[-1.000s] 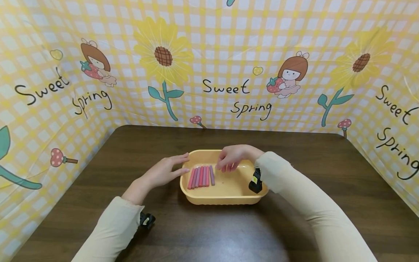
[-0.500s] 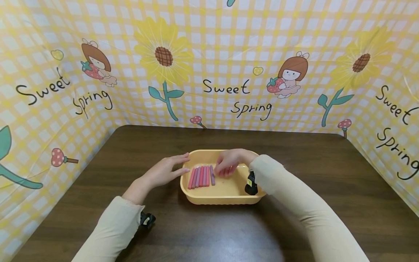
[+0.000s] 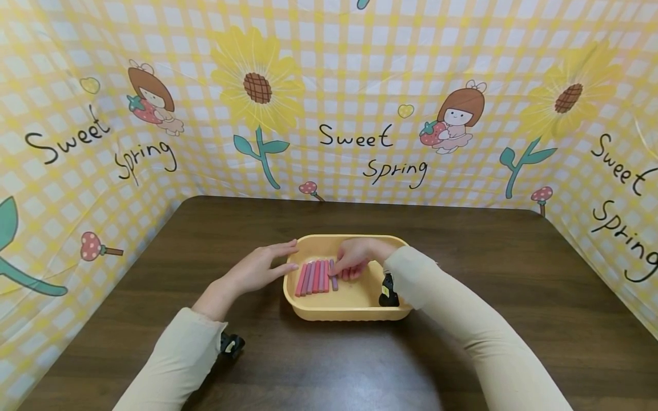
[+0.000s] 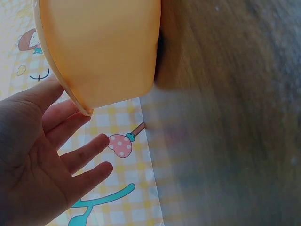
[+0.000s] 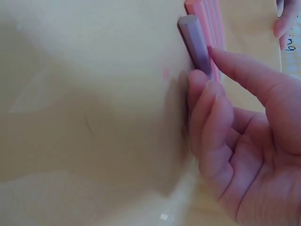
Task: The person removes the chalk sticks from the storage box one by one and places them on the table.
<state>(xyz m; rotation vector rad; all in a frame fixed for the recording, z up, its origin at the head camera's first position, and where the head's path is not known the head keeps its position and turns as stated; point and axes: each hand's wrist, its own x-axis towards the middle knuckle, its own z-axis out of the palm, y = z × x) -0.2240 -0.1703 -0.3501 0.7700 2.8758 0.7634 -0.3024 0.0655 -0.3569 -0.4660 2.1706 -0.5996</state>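
In the head view a yellow plastic basin [image 3: 349, 314] stands on the table. Several pink and purple sticks [image 3: 312, 278] lie side by side in its left part, and a single purple stick [image 3: 335, 283] lies just right of the row. My right hand [image 3: 357, 255] reaches into the basin and pinches this stick between thumb and fingers; its other fingers curl in. The right wrist view shows the stick's bare end [image 5: 189, 20] beyond the fingertips. With fingers spread and nearly straight, my left hand [image 3: 252, 270] touches the basin's left rim [image 4: 56, 75].
The basin sits on a dark brown wooden table [image 3: 329, 365]. A yellow checked cloth [image 3: 329, 103] with printed flowers and figures rises behind the table and along both sides. Each wrist carries a black camera [image 3: 389, 292].
My right hand has moved left and down inside the basin, from beside the single purple stick onto it. The left hand and the basin stay in place.
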